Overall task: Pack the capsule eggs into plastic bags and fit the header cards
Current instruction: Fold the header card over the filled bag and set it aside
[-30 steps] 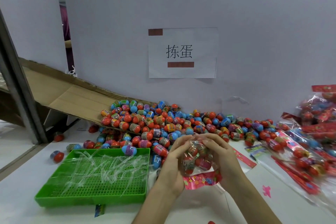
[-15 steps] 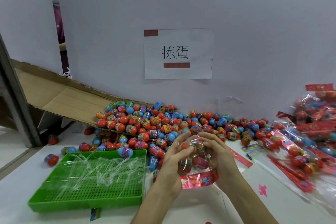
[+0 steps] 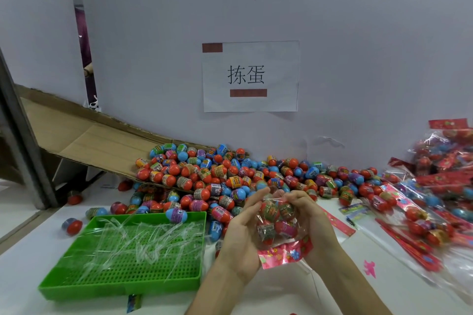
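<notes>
White paper sheet (image 3: pixel 279 71) on the wall (image 3: pixel 358 33) reads 拣蛋 in black; labels on the capsule eggs (image 3: pixel 204 176) too blurred to read.

egg pile (image 3: pixel 230 176) ahead, green tray (image 3: pixel 120 287) close left, packed bags (image 3: pixel 435 215) crowding right, open table (image 3: pixel 23 261) far left

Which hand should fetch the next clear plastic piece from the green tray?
Left, probably: the green perforated plastic tray of clear plastic pieces lies beside the left hand; the right hand sits beyond the clear egg-filled bag both hold.
</notes>
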`<state>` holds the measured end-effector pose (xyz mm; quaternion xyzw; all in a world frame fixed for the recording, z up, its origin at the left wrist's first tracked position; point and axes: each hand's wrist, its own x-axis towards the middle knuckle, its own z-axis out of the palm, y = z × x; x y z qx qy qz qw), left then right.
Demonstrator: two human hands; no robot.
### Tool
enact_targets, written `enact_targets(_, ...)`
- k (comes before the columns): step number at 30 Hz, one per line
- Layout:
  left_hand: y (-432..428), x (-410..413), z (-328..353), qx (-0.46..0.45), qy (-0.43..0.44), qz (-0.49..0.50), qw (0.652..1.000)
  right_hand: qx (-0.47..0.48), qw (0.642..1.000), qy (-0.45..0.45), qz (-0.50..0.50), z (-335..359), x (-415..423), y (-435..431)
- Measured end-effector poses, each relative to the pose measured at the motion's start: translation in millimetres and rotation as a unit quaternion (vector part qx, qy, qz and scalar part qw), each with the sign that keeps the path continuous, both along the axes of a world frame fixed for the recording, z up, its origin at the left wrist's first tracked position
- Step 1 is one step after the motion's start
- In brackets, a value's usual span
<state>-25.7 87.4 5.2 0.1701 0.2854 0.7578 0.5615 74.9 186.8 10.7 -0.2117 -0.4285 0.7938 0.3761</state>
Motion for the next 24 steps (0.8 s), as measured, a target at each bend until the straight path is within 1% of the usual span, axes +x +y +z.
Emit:
enact_targets(3,0,1,1,0.001,-0.015,-0.003,1.0,-0.001,1.0,0.014,0.001,-2,2,2)
enact_targets(8,-5,1,2,0.016,-0.03,-0.024,0.999,-0.006,0.998,0.042,0.037,3,5,0)
enact_targets(12,-9,0,6,0.038,-0.016,-0.053,0.998,-0.014,0.998,0.042,0.039,5,5,0)
enact_targets(17,-12,-3,7,0.057,-0.003,-0.068,0.996,-0.015,0.996,0.073,0.058,8,7,-2)
enact_targets(19,-12,-5,5,0.051,0.004,-0.066,0.997,-0.014,0.996,0.07,0.061,10,8,-1)
enact_targets(22,-11,-7,-1,0.037,-0.016,-0.06,0.997,0.002,0.998,0.038,0.055,13,10,-1)
enact_targets(24,-11,-6,0,0.03,-0.025,-0.065,0.997,0.009,0.997,0.049,0.066,15,11,-1)
